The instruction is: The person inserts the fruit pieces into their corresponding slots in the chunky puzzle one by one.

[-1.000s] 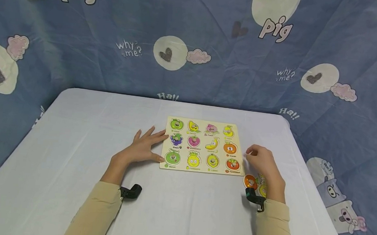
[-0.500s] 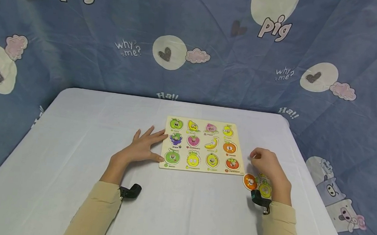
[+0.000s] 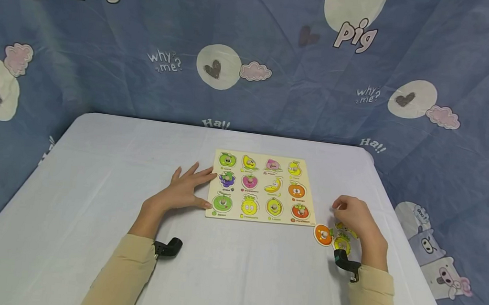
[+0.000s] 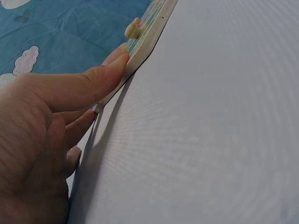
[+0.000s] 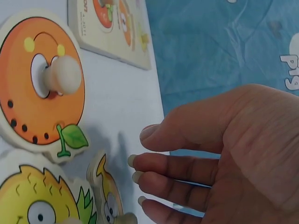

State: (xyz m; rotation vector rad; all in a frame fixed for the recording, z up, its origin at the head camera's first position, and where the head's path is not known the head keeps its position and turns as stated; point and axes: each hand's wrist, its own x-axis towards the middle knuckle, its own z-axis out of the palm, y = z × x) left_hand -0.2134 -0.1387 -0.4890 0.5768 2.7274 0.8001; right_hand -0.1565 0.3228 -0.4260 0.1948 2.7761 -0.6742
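Observation:
A fruit puzzle board (image 3: 262, 206) lies on the white table. Along its left edge rests my left hand (image 3: 181, 190), fingers spread, with the thumb (image 4: 105, 79) against the near corner in the left wrist view. My right hand (image 3: 353, 214) hovers to the right of the board with loosely bent fingers and nothing between thumb and fingertips. Beside and below it lie three loose knobbed pieces: an orange (image 3: 323, 235), a pineapple (image 3: 342, 245) and a banana (image 5: 111, 196). The hand partly covers the banana in the head view.
A blue printed cloth (image 3: 274, 102) hangs behind the table (image 3: 235, 271) and down its right side. Small wrist cameras sit on the left wrist (image 3: 169, 247) and on the right wrist (image 3: 345, 262). Wooden knobs rise from several fruits on the board.
My right hand has drawn away from the board, to the right and slightly nearer, uncovering more of the loose pieces. My left hand stays at the board's edge.

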